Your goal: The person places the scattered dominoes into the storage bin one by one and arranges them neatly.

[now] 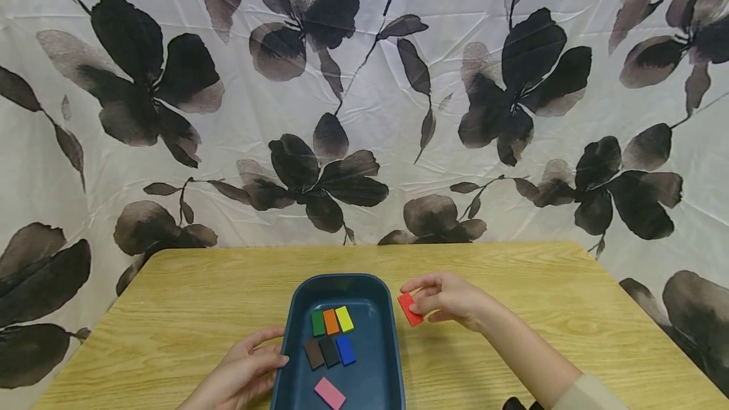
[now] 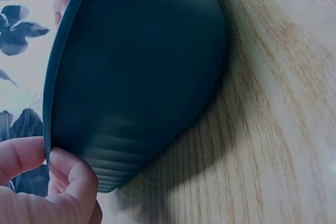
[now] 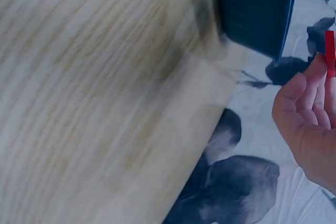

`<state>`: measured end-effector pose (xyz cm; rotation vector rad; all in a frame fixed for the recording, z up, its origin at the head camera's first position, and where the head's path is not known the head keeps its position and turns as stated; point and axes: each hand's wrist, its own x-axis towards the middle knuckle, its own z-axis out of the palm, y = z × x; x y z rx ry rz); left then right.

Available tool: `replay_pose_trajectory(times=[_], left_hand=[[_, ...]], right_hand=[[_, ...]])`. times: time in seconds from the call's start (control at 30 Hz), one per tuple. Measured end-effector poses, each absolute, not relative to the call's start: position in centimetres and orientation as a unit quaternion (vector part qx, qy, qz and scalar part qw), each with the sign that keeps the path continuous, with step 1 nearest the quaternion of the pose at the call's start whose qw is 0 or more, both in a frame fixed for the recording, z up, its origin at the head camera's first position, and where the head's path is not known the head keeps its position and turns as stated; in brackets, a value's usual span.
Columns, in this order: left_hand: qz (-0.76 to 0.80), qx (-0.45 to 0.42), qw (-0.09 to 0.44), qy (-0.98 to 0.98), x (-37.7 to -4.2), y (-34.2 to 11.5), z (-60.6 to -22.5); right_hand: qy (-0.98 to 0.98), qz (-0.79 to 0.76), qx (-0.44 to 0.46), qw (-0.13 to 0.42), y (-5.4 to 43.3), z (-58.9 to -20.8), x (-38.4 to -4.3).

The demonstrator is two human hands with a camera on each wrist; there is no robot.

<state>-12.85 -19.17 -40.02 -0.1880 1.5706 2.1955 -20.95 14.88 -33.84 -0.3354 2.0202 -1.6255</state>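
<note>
A dark blue rectangular tray [image 1: 373, 366] sits on the wooden table. My left hand [image 1: 245, 369] pinches its left rim, which the left wrist view shows between thumb and finger of that hand [image 2: 58, 187]. Just right of the tray, my right hand [image 1: 455, 302] holds a red rectangular block [image 1: 407, 310] above the table. Inside the tray lie a green block [image 1: 317, 323], an orange one [image 1: 331, 321] and a yellow one [image 1: 344, 319] in a row. Below them are brown [image 1: 313, 354], black [image 1: 329, 352] and blue [image 1: 345, 350] blocks, then a pink block [image 1: 330, 393].
The light wooden table [image 1: 501, 271] extends to both sides of the tray. Behind it hangs a white cloth [image 1: 398, 106] printed with dark flowers. A small black object [image 1: 514, 403] shows at the bottom edge near the right forearm; its kind is unclear.
</note>
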Motion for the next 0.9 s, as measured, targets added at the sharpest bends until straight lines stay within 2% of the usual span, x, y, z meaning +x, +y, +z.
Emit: replay_pose_trajectory(times=[0.47, 0.9], left_hand=[[0.782, -0.087, 0.207, 0.582, -12.8, -19.2, -40.0], [0.783, -0.092, 0.21, 0.579, -12.8, -19.1, -39.9]], right_hand=[[0.736, -0.583, -0.16, 0.303, 10.3, -33.8, -20.5], [0.758, -0.553, -0.163, 0.304, 6.8, -34.4, -19.5]])
